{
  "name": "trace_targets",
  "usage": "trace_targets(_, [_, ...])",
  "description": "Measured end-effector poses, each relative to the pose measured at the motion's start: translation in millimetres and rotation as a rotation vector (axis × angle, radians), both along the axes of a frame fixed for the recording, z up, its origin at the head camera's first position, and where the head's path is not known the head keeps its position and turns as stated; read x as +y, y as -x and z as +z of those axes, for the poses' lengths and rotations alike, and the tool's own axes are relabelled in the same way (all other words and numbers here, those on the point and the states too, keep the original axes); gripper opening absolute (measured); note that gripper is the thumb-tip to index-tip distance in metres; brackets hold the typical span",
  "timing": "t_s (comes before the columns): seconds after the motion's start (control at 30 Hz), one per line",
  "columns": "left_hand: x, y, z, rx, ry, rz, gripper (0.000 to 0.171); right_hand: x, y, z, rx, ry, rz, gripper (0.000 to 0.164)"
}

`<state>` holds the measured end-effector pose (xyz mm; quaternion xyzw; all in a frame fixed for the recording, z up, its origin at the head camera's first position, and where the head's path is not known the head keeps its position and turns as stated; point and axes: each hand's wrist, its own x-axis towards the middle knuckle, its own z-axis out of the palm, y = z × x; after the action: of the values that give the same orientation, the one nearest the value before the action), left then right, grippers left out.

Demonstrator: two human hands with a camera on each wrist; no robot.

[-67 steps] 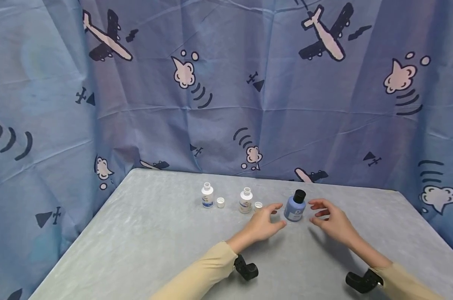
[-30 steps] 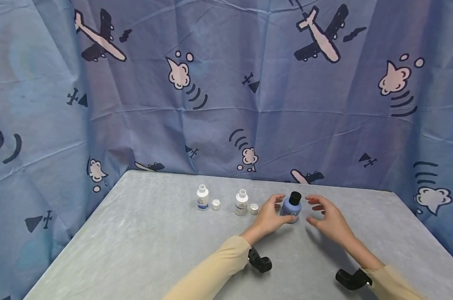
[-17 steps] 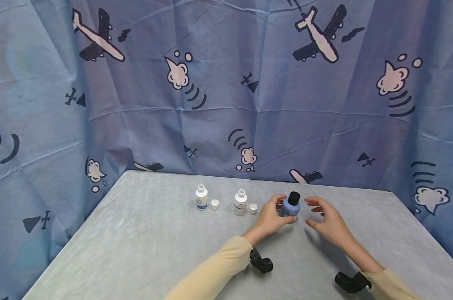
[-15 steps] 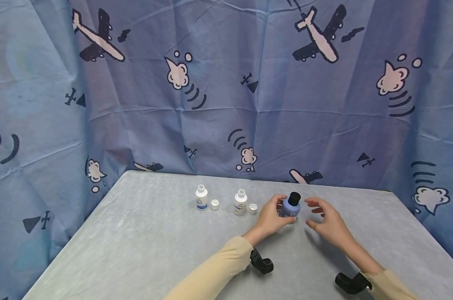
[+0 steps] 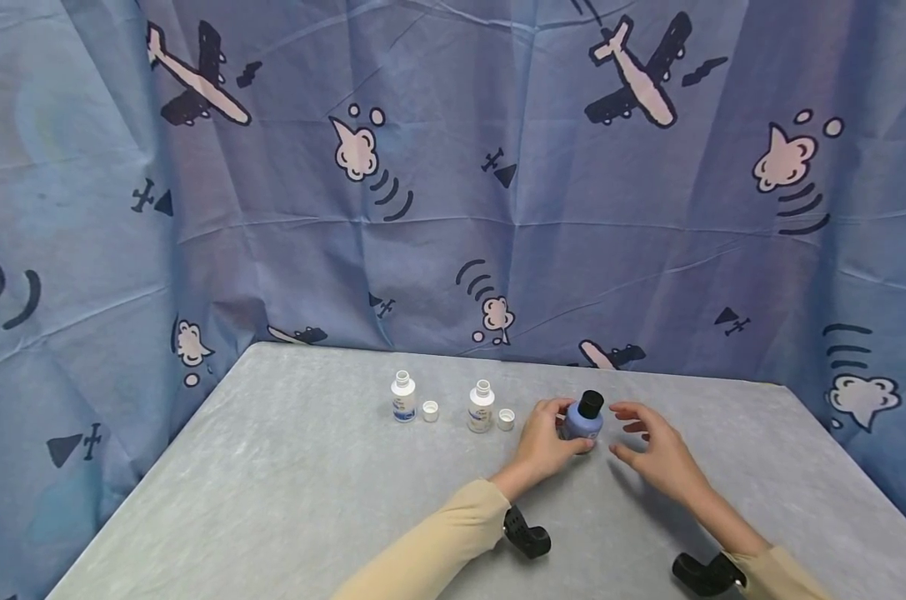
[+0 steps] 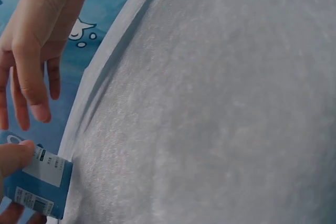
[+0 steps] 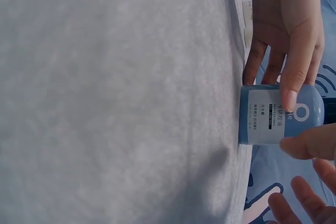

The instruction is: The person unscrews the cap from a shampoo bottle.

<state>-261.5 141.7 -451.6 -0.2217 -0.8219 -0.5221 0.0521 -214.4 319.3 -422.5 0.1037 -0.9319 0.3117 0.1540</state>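
Note:
My left hand [image 5: 544,442] holds a small blue bottle [image 5: 583,423] with a black cap [image 5: 591,404], thumb in front and fingers behind. In the right wrist view, the thumb of the left hand [image 7: 294,30] lies across the white label of the bottle [image 7: 265,114]. Whether its base touches the table cannot be told. Just right of the bottle, my right hand [image 5: 661,452] has its fingers loosely bent with nothing in them. In the left wrist view the right hand [image 6: 34,45] hangs above the bottle [image 6: 44,179].
Left of the hands, two uncapped white bottles, one farther left [image 5: 403,398] and one nearer [image 5: 480,408], stand upright. Beside each lies a small white cap, the left one [image 5: 430,411] and the right one [image 5: 506,419]. A blue printed curtain [image 5: 453,167] hangs behind the grey table [image 5: 272,483].
My left hand has moved right to the blue bottle and taken hold of it. My right hand stays beside it, nearly still. The white bottles and caps stand as before; the view has shifted slightly.

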Motion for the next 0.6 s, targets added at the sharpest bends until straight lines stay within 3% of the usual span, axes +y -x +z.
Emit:
trace_targets(0.27, [0, -3.7, -3.5, 0.003, -0.043, 0.012, 0.053, -6, -2.3, 5.1, 0.008, 0.032, -0.001, 0.05])
trace_targets(0.6, [-5, -9.7, -6.3, 0.054, -0.087, 0.012, 0.053, -18, -5.0, 12.1, 0.109, 0.097, 0.027, 0.044])
